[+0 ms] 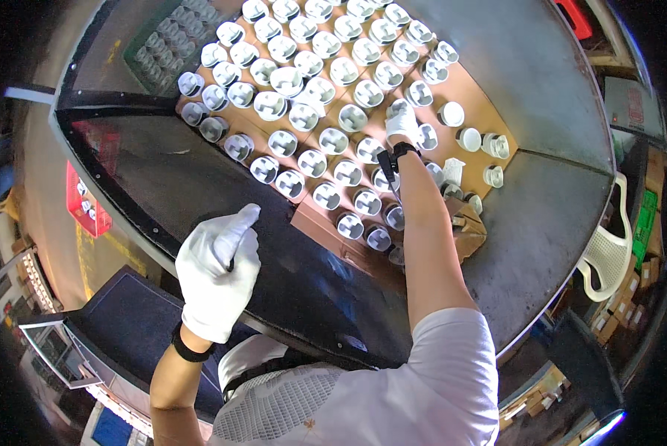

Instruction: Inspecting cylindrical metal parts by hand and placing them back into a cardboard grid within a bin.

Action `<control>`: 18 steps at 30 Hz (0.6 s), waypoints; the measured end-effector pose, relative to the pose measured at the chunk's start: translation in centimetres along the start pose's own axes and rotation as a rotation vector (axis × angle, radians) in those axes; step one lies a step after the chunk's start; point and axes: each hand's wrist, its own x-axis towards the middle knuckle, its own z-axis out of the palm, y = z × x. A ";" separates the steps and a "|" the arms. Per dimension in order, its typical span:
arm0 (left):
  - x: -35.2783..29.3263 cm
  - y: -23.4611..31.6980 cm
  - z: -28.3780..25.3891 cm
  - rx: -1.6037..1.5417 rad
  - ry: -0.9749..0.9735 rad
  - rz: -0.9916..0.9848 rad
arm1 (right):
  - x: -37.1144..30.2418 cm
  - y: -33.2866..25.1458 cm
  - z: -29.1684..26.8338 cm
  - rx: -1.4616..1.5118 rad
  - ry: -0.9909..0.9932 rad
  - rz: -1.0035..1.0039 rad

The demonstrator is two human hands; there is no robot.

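Note:
Many pale metal pistons [303, 117] stand in rows, their open undersides with cross-shaped recesses facing up, on a brown cardboard sheet [489, 104]. My right hand [402, 123], in a white glove, reaches in among the right-hand rows. Its fingers close down around a piston that the glove mostly covers. Beside it stands another piston [427, 137]. My left hand [220, 267], also white-gloved, hangs over the near dark edge of the workbench, apart from the pistons. Its fingers are curled, the foremost pointing forward, with nothing visible in them.
Grey metal walls [541, 193] enclose the bench on the right. A few pistons [494, 145] stand apart there, near torn cardboard [467, 230] and a white paper scrap [453, 172]. A red crate [86, 201] stands at left, a pale plastic chair [612, 253] at right.

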 end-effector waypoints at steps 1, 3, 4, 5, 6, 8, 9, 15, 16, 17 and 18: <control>-0.6 -0.1 -0.1 -0.010 0.015 -0.034 | 2.0 -0.2 -0.6 -0.853 -0.227 -0.269; -0.3 0.2 -0.4 -0.024 -0.012 -0.054 | 3.3 -1.7 -0.6 -1.786 -0.434 -0.659; -0.1 0.3 -0.3 -0.007 0.004 -0.039 | 3.1 -1.8 -0.5 -1.818 -0.458 -0.717; -0.2 0.2 -0.3 -0.011 0.002 -0.038 | 2.6 -2.2 -0.3 -1.845 -0.484 -0.779; -0.3 0.1 -0.1 -0.013 0.009 -0.055 | 1.1 -1.7 -0.6 -2.250 -0.525 -0.952; -0.3 0.4 -0.2 -0.029 0.026 -0.052 | -1.7 -1.0 -0.9 -2.907 -0.390 -1.241; -0.3 0.3 -0.3 -0.019 0.030 -0.029 | -2.3 -1.0 -0.5 -2.764 -0.326 -0.950; -1.1 -1.1 0.2 0.013 0.086 0.115 | -8.8 -2.0 0.6 -2.601 -0.433 -0.171; -1.1 -1.3 0.4 0.028 0.099 0.139 | -10.2 -1.4 0.2 -2.696 -0.600 -0.075; -1.1 -1.4 0.4 0.042 0.112 0.163 | -11.7 -1.2 -1.2 -2.683 -0.683 -0.038; -1.1 -1.2 0.2 0.034 0.096 0.154 | -13.7 0.3 -2.3 -2.858 -0.798 -0.105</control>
